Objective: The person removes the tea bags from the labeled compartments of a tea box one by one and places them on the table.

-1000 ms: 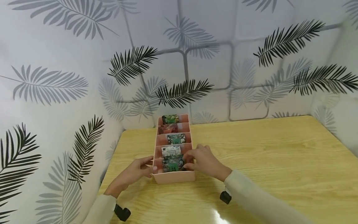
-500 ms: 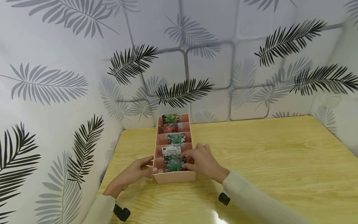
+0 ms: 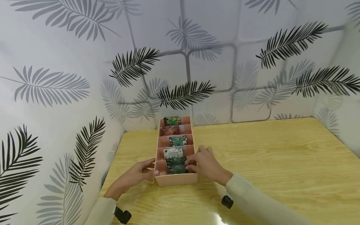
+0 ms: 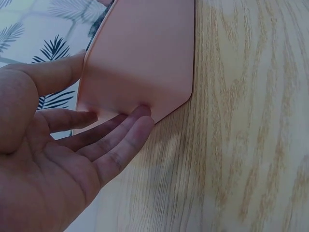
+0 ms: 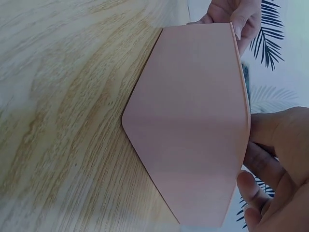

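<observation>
A long pink divided box (image 3: 177, 180) lies lengthwise on the table, with small printed packets in its compartments. My left hand (image 3: 134, 175) holds the near left corner, thumb over the rim and fingers against the outer wall, as the left wrist view shows on the pink box wall (image 4: 140, 58). With curled thumb and fingers, my right hand (image 3: 206, 165) pinches the right edge of a dark green packet (image 3: 176, 165) in the nearest compartment. In the right wrist view those fingertips go behind the box rim, so the packet is hidden there.
Behind it come a white packet (image 3: 172, 152), a green-and-white packet (image 3: 178, 141), a red packet (image 3: 170, 130) and a yellow-green packet (image 3: 172, 121), each in its own compartment. The wooden table (image 3: 261, 156) meets a leaf-patterned wall (image 3: 213, 103) at the back.
The dark green packet has shifted slightly to the right in its compartment, and its bright green label shows less. My left hand keeps its place at the corner.
</observation>
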A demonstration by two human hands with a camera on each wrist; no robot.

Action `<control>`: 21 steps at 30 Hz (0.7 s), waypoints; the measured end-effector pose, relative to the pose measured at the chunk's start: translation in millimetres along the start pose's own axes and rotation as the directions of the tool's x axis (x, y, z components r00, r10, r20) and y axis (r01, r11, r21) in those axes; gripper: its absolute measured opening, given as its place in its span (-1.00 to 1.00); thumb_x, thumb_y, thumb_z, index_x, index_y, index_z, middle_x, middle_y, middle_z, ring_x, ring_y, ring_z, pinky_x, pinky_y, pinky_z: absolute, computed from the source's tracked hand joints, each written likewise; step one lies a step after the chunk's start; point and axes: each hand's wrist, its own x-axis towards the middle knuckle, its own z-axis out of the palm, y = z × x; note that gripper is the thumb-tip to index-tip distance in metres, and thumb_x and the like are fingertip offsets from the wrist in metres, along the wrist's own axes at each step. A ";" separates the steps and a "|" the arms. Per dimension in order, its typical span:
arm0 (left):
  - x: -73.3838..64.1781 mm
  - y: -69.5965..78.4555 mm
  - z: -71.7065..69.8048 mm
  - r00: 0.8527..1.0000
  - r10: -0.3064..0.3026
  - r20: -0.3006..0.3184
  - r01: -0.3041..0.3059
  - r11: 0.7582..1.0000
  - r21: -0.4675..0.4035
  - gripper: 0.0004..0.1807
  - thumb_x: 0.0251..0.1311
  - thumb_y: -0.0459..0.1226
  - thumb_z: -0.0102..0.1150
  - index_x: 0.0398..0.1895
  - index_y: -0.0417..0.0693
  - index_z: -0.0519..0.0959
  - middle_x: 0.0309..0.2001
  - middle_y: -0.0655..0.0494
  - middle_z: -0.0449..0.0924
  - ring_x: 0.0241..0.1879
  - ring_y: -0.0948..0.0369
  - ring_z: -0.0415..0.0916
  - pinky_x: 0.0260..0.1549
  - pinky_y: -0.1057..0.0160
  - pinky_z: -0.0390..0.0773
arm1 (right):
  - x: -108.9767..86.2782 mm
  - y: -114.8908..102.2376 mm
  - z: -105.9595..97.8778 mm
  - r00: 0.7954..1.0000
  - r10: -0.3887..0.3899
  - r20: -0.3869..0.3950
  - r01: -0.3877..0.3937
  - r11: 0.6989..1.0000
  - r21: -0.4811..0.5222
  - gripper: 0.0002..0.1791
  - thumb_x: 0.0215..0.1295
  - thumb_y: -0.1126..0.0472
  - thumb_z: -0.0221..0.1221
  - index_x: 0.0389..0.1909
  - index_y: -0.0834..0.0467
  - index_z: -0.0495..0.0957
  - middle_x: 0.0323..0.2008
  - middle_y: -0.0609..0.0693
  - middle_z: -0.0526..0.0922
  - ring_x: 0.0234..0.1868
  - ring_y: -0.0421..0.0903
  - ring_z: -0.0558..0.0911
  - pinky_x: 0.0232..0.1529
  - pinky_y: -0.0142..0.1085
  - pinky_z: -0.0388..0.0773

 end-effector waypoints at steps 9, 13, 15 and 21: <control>2.4 -3.5 -0.1 1.000 0.007 -0.004 -0.007 1.000 -0.006 -0.16 0.28 -0.04 0.16 0.51 -0.06 -0.01 0.35 -0.16 0.21 -0.03 0.04 0.53 -0.04 -0.06 0.53 | 0.3 5.8 -0.4 0.999 0.026 -0.036 -0.021 0.991 0.131 -0.96 0.24 0.08 0.28 -0.33 -0.09 0.68 -0.53 -0.41 0.56 -0.48 -0.21 0.23 -0.33 -0.17 0.01; 1.9 -3.5 -0.1 1.000 -0.003 -0.007 0.003 1.000 -0.011 -0.19 0.30 -0.05 0.14 0.51 -0.03 0.00 0.37 -0.15 0.18 -0.04 0.02 0.54 -0.02 -0.05 0.52 | 1.5 8.4 -4.5 0.995 0.086 -0.046 -0.076 0.978 0.192 -0.91 0.28 0.09 0.25 -0.26 -0.12 0.70 -0.44 -0.41 0.57 -0.45 -0.21 0.30 -0.32 -0.22 0.21; 1.5 -3.8 -0.5 1.000 -0.002 -0.009 0.002 1.000 -0.010 -0.21 0.32 -0.07 0.12 0.51 -0.03 0.00 0.39 -0.13 0.14 -0.03 0.02 0.53 -0.02 -0.06 0.51 | 2.4 8.5 -8.0 0.992 0.113 -0.050 -0.099 0.970 0.223 -0.89 0.30 0.08 0.23 -0.23 -0.13 0.70 -0.41 -0.39 0.57 -0.43 -0.21 0.33 -0.35 -0.27 0.31; 1.9 -5.1 -3.2 1.000 0.008 -0.009 -0.008 1.000 -0.001 -0.20 0.31 -0.07 0.13 0.51 -0.02 0.01 0.39 -0.13 0.14 -0.03 0.05 0.52 0.00 -0.07 0.50 | 6.4 9.9 -17.4 0.985 0.138 -0.099 -0.105 0.954 0.282 -0.87 0.33 0.01 0.17 -0.24 -0.12 0.68 -0.46 -0.28 0.49 -0.43 -0.24 0.41 -0.43 -0.32 0.43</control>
